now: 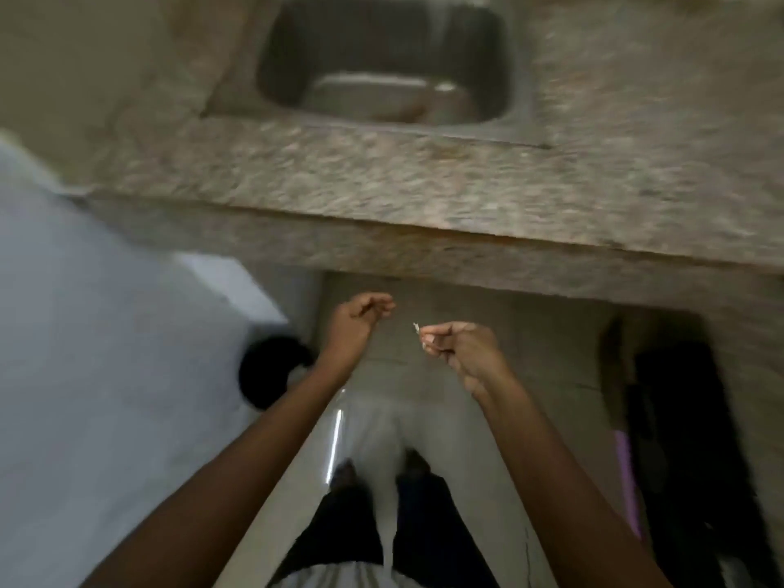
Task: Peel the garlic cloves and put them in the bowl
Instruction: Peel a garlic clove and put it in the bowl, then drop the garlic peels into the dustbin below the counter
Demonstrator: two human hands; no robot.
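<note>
Both my hands hang in front of me, below the front edge of the granite counter (382,193) and over the floor. My right hand (458,350) is curled, its thumb and fingertips pinching a small pale scrap (416,328) that looks like garlic skin. My left hand (358,318) is to its left, fingers loosely curled together, and nothing shows in it. The view is blurred. No bowl and no whole garlic cloves are in view.
A steel sink (382,70) is set into the counter at the top. A white surface (106,333) fills the left side, with a round black object (271,371) at its edge. Dark items (687,439) stand under the counter at right. My legs and feet show below.
</note>
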